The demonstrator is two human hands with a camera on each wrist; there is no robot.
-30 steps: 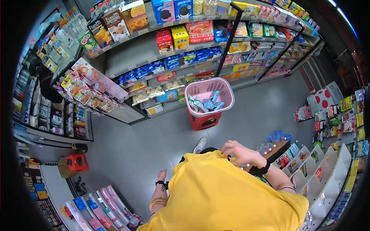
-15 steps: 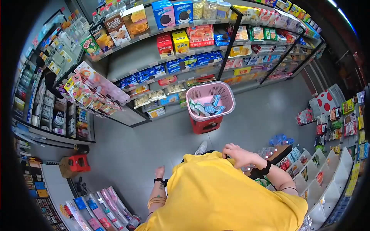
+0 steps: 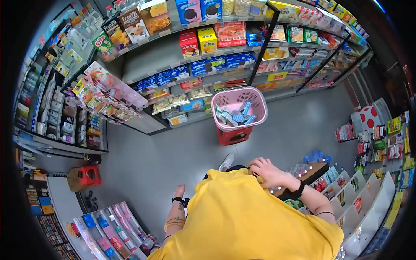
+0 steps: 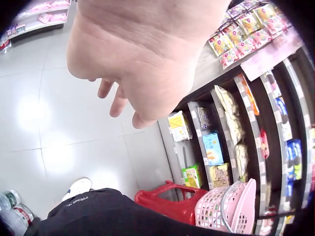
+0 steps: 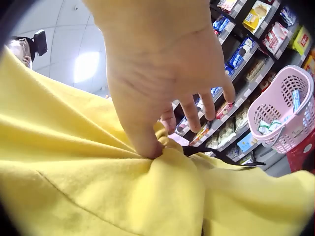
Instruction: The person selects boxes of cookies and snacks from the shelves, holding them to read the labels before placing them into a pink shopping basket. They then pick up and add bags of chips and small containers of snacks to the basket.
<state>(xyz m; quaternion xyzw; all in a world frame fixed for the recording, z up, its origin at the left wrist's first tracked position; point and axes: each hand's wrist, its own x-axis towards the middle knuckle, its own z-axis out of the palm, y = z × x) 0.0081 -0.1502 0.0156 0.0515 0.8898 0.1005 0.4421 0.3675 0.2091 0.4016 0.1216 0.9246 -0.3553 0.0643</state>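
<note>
My right hand [image 5: 167, 73] pinches the hem of the yellow shirt [image 5: 98, 182], bunching the cloth between thumb and index finger while the other fingers spread loosely. In the head view that right hand [image 3: 269, 172] is at the front of the body. My left hand [image 4: 142, 59] hangs at my side over the floor, fingers relaxed and holding nothing. Ahead of me a pink basket [image 3: 261, 102] stands on a red stool [image 3: 234, 136]. Small blue and green-white packets [image 3: 238, 116] lie inside the basket.
Snack shelves [image 3: 147, 63] run behind the basket. At the right is a white divided rack [image 3: 362, 203] of packets, with bottles [image 3: 299, 170] beside it. A low display [image 3: 110, 234] stands at the left, and another red stool [image 3: 89, 175] next to a carton [image 3: 74, 180].
The head view has shifted slightly. The right hand keeps its pinch on the shirt, and the left hand still hangs at the side.
</note>
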